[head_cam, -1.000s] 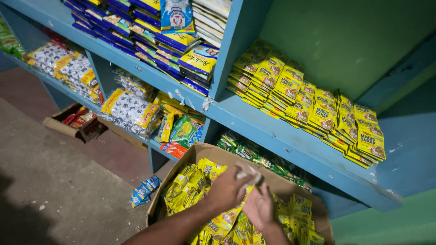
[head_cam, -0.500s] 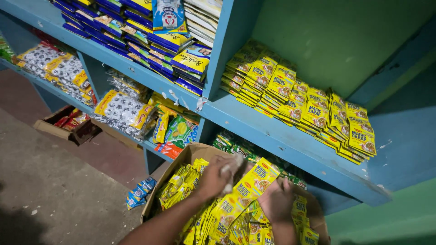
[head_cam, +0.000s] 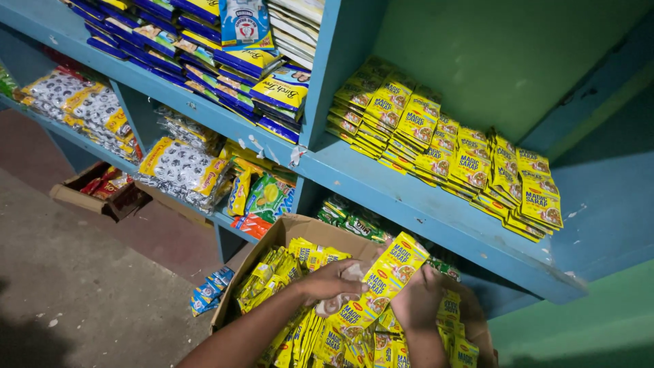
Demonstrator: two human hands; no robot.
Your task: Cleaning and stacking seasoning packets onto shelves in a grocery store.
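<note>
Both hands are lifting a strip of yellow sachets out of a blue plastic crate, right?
Not a crate: the head view shows both hands, left hand and right hand, lifting the strip of yellow sachets out of a brown cardboard box.

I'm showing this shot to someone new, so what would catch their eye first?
Probably the yellow sachets that the left hand and right hand lift together out of the open cardboard box at bottom centre. Next, the stacks of matching yellow packets lined along the blue shelf just above. Dark blue packs fill the compartment at upper left.
</note>
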